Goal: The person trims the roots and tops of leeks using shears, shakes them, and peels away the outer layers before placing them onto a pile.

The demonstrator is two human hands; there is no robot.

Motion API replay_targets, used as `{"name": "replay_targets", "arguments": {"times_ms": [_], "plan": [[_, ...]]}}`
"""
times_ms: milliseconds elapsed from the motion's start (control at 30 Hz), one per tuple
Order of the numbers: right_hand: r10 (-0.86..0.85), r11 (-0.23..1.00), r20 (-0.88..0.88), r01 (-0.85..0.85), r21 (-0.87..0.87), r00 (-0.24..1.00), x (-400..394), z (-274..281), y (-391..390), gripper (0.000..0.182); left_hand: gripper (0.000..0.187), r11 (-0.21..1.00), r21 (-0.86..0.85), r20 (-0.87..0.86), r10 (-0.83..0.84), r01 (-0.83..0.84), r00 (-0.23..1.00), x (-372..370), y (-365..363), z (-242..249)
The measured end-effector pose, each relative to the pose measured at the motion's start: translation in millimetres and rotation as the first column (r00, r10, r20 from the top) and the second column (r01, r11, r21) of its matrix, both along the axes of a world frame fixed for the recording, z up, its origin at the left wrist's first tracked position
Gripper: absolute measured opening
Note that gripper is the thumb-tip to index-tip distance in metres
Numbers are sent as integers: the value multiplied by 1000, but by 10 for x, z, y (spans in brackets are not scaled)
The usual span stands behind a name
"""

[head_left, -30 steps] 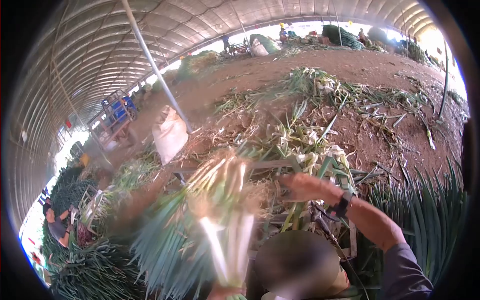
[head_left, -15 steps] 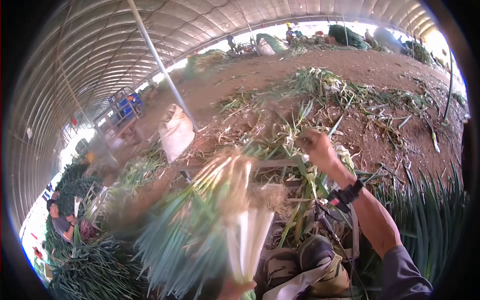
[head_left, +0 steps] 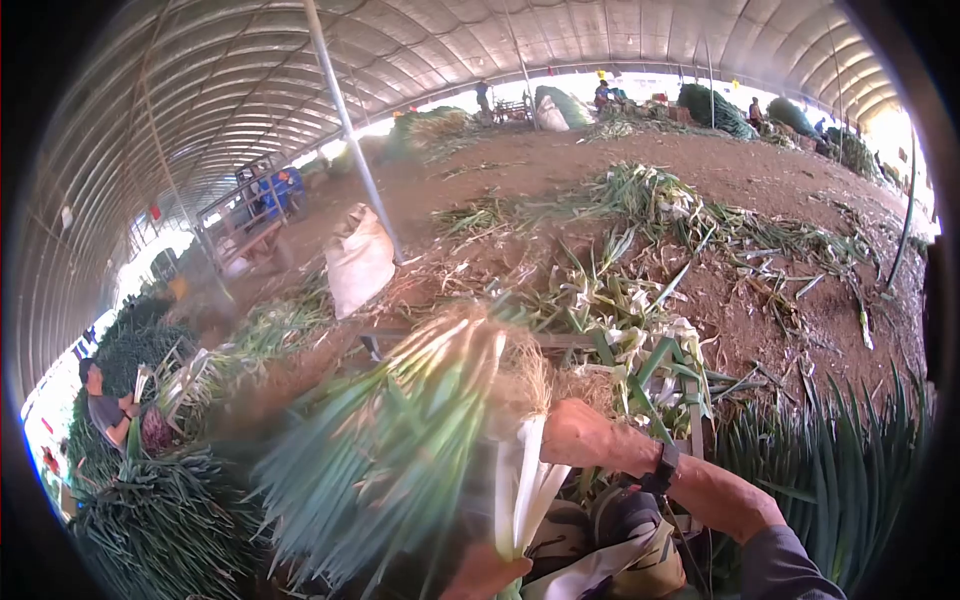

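My left hand (head_left: 487, 572), at the bottom edge, is wrapped round a few green onions (head_left: 522, 485), held upright with their white stalks and roots upward. My right hand (head_left: 575, 434) is at the root end of these stalks, its fingers curled against them; the fingertips are hidden, so what they pinch cannot be made out. Just left of the stalks, a large heap of green onions (head_left: 400, 430) lies with roots up and leaves spread to the lower left. A dark watch (head_left: 661, 468) is on my right wrist.
Loose trimmed leaves (head_left: 640, 345) lie ahead on the soil. A whitish sack (head_left: 358, 262) leans near a metal pole (head_left: 350, 130). Standing leaves (head_left: 830, 460) are at the right. A co-worker (head_left: 108, 408) sits at the far left by an onion pile (head_left: 165, 510). A cart (head_left: 245, 215) stands behind.
My right hand has moved down and left, from over the loose leaves to the roots of the held onions. My left hand keeps its hold, slightly further right. The view has shifted a little.
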State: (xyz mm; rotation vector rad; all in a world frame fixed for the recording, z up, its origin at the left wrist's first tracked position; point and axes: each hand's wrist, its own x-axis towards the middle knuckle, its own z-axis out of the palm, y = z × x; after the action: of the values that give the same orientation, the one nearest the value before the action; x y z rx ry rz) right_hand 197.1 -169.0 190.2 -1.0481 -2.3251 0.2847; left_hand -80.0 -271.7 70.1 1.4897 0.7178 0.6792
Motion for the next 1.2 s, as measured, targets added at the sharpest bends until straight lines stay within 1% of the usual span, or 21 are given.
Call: {"name": "replay_targets", "arguments": {"times_ms": [33,100,167,233,267,333,433,533,567,600,633,667,700,733,800,833,900,1000,1033,1133,1200], "plan": [[-6,1000,36,5,17,999,-8,-46,29,20,53,998,20,-100,-50,52,994,31,38,122],[-17,998,112,11,55,994,-13,-319,225,21,54,999,54,-131,6,1,991,123,-2,287],[97,992,6,-96,-84,995,48,-904,563,15,57,996,83,-121,53,-43,991,178,-34,304],[28,981,-39,-35,-193,999,33,-1023,616,18,61,991,106,-76,85,-77,993,186,-55,274],[-90,969,-18,83,-234,996,-37,-908,531,20,61,996,61,-101,78,-72,992,162,-49,257],[-256,931,-141,204,-301,957,-53,-657,387,22,62,998,-32,-150,57,-62,987,108,-39,216],[-386,906,-548,192,-378,742,252,40,444,27,56,995,47,-335,101,-90,937,66,-73,137],[-519,854,-651,378,-358,554,754,577,605,28,44,989,-108,-205,78,-102,976,-37,-141,434],[-543,830,-682,435,-348,490,926,765,643,29,41,992,-88,-204,67,-86,977,-74,-108,468],[-525,831,-768,414,-371,366,1038,897,635,32,37,995,-68,-207,55,-71,977,-123,-57,492],[-567,801,-587,551,-232,578,1210,777,749,33,33,997,-48,-213,45,-56,976,-160,-11,471],[-608,775,-341,630,-58,717,1342,596,892,34,42,948,-97,-368,248,-302,896,-141,72,232],[-641,755,-60,643,127,765,1465,355,989,35,40,941,-104,-412,253,-321,875,-226,137,34],[-534,837,388,404,369,751,1399,352,715,49,37,935,-110,-461,251,-336,851,-240,218,152],[-576,816,616,426,392,537,1322,214,474,54,37,925,-193,-411,227,-328,883,-441,474,-72],[-534,844,552,445,300,640,1212,243,356,54,37,922,-194,-282,276,-336,919,-508,506,22],[-450,888,377,451,90,810,952,296,106,54,39,890,-206,-215,365,-408,906,-577,563,376],[-279,960,381,265,91,881,750,86,-59,52,34,852,-153,-119,487,-501,865,-666,737,868],[-225,974,292,214,69,930,686,-28,-59,54,33,855,-155,-64,492,-495,868,-670,780,1039],[-141,988,258,118,102,956,377,42,-178,53,35,822,-95,13,565,-561,825,-690,932,1443],[-97,985,227,62,159,969,203,190,-265,52,30,801,165,-79,592,-576,802,-739,1095,1655]]}}
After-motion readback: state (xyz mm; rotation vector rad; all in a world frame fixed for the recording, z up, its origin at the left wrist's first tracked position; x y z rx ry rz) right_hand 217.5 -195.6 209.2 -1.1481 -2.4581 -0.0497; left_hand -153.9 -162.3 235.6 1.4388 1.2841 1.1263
